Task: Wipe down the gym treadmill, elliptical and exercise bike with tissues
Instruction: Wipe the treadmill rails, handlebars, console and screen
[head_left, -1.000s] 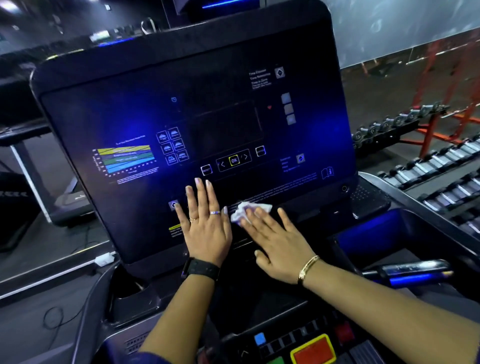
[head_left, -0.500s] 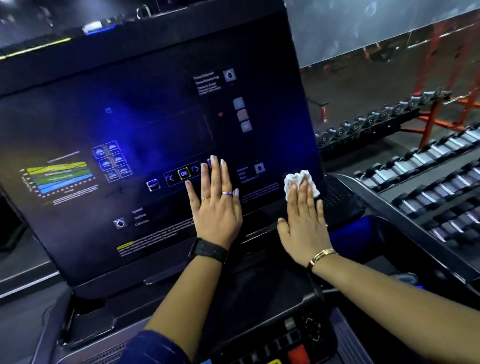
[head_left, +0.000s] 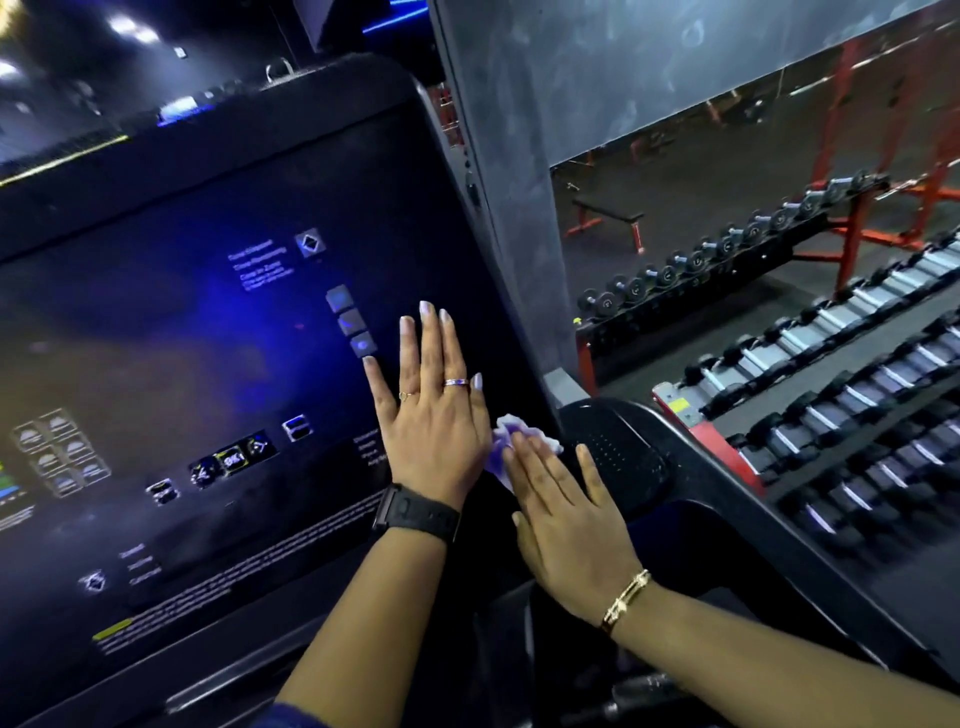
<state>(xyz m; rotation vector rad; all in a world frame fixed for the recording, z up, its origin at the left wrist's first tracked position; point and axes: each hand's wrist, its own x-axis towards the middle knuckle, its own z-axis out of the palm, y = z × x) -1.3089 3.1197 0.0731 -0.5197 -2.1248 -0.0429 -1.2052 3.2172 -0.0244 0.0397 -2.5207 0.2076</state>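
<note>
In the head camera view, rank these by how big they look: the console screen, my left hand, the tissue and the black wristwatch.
1. Console screen, by far.
2. Left hand.
3. Black wristwatch and tissue: they look about alike. The tissue is partly hidden under the right hand, so I won't rank these two.

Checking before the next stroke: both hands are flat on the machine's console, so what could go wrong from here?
The left hand lies flat on the console right beside its buttons, so it may trigger one by accident. The tissue is only a small wad under the right hand, at the console's right edge; it could slip off the side.
</note>
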